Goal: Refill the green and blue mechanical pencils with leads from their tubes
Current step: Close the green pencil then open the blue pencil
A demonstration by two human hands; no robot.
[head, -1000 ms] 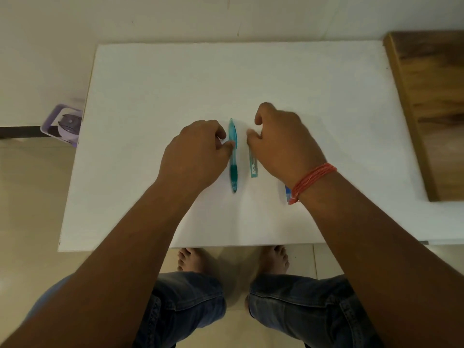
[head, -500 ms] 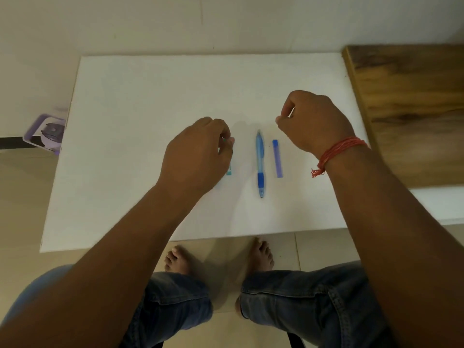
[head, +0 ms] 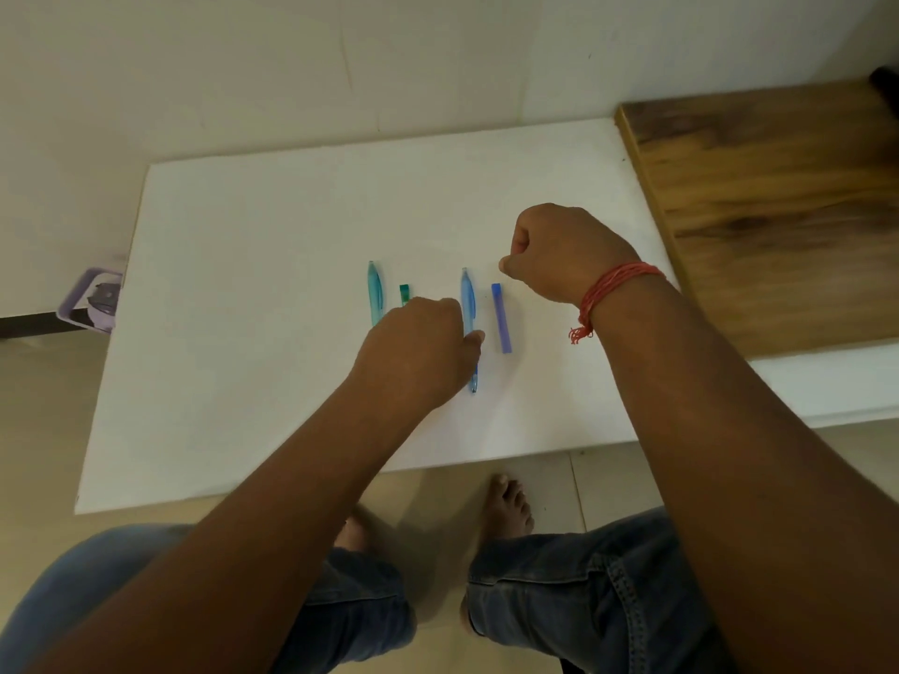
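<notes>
Four items lie side by side on the white table [head: 253, 294]. From left to right they are the green pencil [head: 374, 290], the green lead tube [head: 404, 293], the blue pencil [head: 467, 299] and the blue lead tube [head: 501, 317]. My left hand [head: 418, 355] is curled and covers the near ends of the green pencil and green tube. Its thumb tip touches the middle of the blue pencil, which still lies flat. My right hand [head: 559, 255] is a closed fist just right of the blue tube, with nothing visible in it.
A wooden board [head: 778, 211] lies on the table's right end. A purple tray [head: 92, 304] with a dark object sits beyond the left edge. My knees and bare feet are below the near table edge.
My left hand has moved right, off the green pencil and onto the blue pencil. My right hand has lifted away to the right, which uncovers the blue pencil and blue tube.
</notes>
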